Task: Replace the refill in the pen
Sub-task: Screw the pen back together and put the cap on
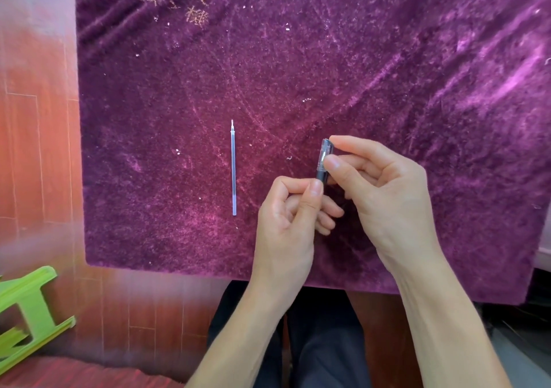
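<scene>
A dark pen [323,161] with a clear cap stands almost upright between both hands, above the purple velvet cloth [328,59]. My left hand [293,220] pinches the pen's lower barrel, most of which is hidden in the fingers. My right hand [384,191] holds the clear cap end between thumb and forefinger. A thin clear refill [233,170] lies on the cloth to the left of the hands, its tip pointing away from me.
The cloth covers the table down to its near edge. A red wooden floor shows at the left and below. A green plastic stool [26,313] lies at the bottom left. My dark-trousered legs [313,343] are under the table edge.
</scene>
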